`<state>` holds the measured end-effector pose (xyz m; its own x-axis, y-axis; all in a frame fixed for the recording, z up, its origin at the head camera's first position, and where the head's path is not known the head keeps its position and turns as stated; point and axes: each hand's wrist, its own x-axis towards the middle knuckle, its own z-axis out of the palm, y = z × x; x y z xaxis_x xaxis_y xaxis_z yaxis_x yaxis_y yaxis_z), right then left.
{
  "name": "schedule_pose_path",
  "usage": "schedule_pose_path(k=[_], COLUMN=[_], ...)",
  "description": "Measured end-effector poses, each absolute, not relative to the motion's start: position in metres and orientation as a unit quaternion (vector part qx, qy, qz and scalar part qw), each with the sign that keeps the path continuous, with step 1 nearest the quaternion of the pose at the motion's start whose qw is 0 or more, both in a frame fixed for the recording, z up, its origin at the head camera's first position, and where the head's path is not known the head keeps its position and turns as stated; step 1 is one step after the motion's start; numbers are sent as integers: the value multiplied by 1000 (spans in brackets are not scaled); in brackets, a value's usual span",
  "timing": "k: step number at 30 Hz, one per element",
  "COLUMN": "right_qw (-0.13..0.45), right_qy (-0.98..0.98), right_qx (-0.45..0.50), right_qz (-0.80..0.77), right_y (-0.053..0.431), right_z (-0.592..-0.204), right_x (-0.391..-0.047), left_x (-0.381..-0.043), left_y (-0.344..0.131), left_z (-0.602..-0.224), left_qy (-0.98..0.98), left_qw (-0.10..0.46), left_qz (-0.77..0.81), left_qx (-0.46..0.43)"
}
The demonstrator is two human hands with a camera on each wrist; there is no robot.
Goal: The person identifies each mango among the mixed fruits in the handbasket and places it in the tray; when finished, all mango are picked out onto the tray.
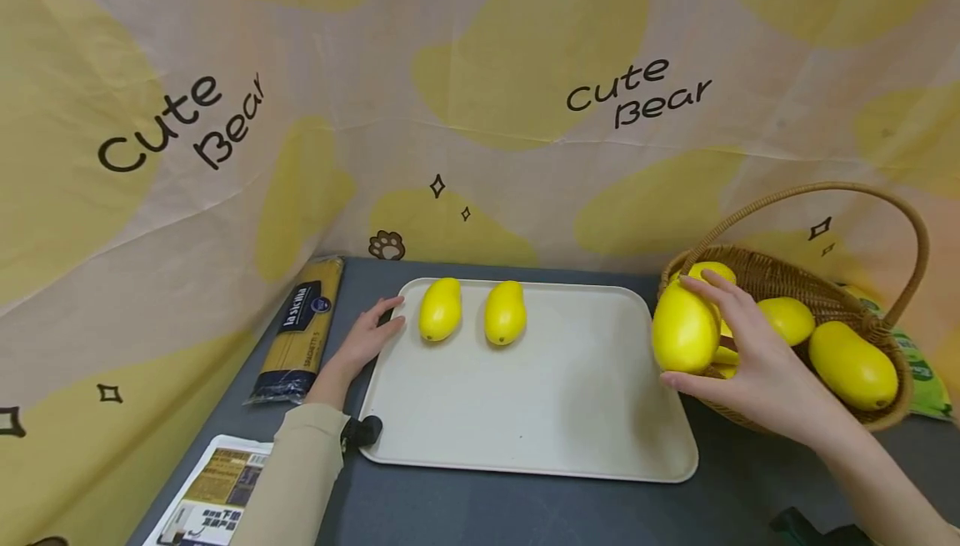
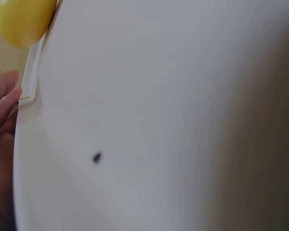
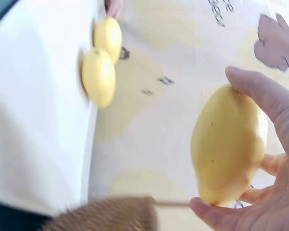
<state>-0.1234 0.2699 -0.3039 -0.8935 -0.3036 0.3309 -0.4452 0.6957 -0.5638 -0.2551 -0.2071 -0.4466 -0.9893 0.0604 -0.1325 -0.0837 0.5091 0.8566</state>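
My right hand grips a yellow mango between thumb and fingers, raised at the left side of a wicker basket. The right wrist view shows the held mango whole, with fingertips at both its ends. Several more mangoes lie in the basket, partly hidden by the hand. Two mangoes, a left one and a right one, lie side by side near the back left of a white tray. At the tray's left edge, my left hand touches the rim with its fingers extended.
A pack of spaghetti lies left of the tray. Nearer stands a white printed package, partly behind the left sleeve. A green packet is behind the basket on the right. Patterned cloth hangs behind the table.
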Motion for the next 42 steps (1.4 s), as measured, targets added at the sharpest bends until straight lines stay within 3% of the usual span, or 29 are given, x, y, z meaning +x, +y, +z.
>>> schedule_pose_path(k=[7,20,30,42], right_qw=[142,80,11,5], right_qy=[-909,-914,-913,-912], right_qx=[228,217,202,192], right_qz=[317,334,354,363], right_y=[231,198,184,179], right_z=[-337,-388,-403,-413], right_x=[-138,-195,-229,-247], left_x=[-255,-254,-255,-254], left_y=[-207,-205,-208,-207], left_z=[-449,-449,-447,-448], left_qy=[863,859,856,862], left_qw=[74,69,66,66], left_qz=[500,508,512,503], left_qx=[-7,-3,-6,-7])
